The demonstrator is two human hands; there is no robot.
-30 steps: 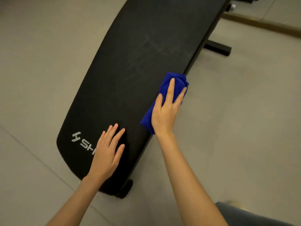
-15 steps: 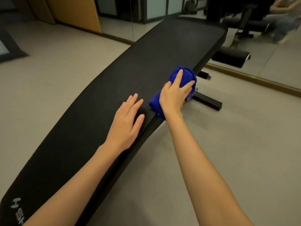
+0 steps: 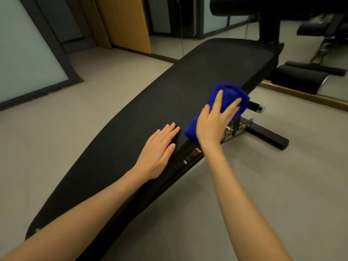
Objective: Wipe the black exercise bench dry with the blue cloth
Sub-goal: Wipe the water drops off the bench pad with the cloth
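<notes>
Pressing flat with straight fingers, the right grip [image 3: 212, 121] should carry the bunched blue cloth [image 3: 233, 93], now at the surface's right edge, in overlapping strokes. The left grip [image 3: 160, 147] lies flat, fingers extended, bracing. The black exercise bench [image 3: 207, 72] looks matte and curved; any dampness is perhaps too dim to see.

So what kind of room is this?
Probably a small gym or workout room: a black padded exercise bench, a foam roller pad at its far end, and what looks like a wall mirror beside it.
</notes>
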